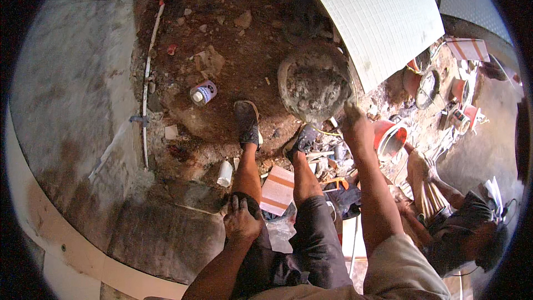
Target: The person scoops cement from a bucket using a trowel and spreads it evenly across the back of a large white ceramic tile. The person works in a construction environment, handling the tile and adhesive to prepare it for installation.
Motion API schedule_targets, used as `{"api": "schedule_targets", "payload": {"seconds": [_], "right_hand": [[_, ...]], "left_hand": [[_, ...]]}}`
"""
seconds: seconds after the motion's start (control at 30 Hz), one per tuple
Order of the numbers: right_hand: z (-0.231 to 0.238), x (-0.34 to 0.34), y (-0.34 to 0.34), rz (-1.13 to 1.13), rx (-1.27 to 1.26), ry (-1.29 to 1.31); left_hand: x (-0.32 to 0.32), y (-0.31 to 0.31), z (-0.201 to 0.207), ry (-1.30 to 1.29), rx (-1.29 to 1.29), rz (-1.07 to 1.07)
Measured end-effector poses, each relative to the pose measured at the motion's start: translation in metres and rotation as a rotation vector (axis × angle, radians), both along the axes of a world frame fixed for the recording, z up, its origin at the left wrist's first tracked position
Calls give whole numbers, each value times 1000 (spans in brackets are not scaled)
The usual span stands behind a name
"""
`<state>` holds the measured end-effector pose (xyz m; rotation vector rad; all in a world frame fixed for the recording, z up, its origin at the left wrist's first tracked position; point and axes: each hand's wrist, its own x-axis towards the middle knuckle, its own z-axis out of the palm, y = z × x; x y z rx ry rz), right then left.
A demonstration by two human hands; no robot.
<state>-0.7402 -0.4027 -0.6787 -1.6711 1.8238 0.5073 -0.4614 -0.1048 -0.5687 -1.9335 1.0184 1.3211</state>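
While hand (353, 115) meets basin (286, 87), can's (206, 91) lettering blurs.

there are two bare hands of the wearer, one left hand (242, 222) and one right hand (357, 126), along with two dark shoes (247, 122), one round basin (304, 113) and one large white panel (383, 22) with a grid. lying about are one bluish can (205, 92) with one white cap (197, 96), one small white roll (224, 173), two striped cartons (277, 190) (468, 49) and one long white pipe (147, 83). at least three red buckets (383, 132) can be made out, their exact number unclear in the clutter at the right, near one co-worker (461, 233).
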Motion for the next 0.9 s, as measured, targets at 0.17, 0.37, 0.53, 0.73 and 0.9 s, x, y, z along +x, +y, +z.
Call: {"api": "schedule_targets", "payload": {"seconds": [0.17, 0.37, 0.53, 0.73, 0.9], "right_hand": [[-170, -118, -10, 144, 62, -95], [-68, 2, 6, 105, 126, -163], [18, 14, 24, 170, 62, 83], [-9, 9, 39, 89, 78, -76], [-152, -23, 16, 162, 348, -346]], "left_hand": [[-2, -17, -14, 99, -110, -54], [2, -1, -1, -51, -84, -102], [1, -39, 6, 13, 86, -63], [1, -31, 4, 21, 116, -85], [-3, -15, -9, 21, 8, -190]]}}
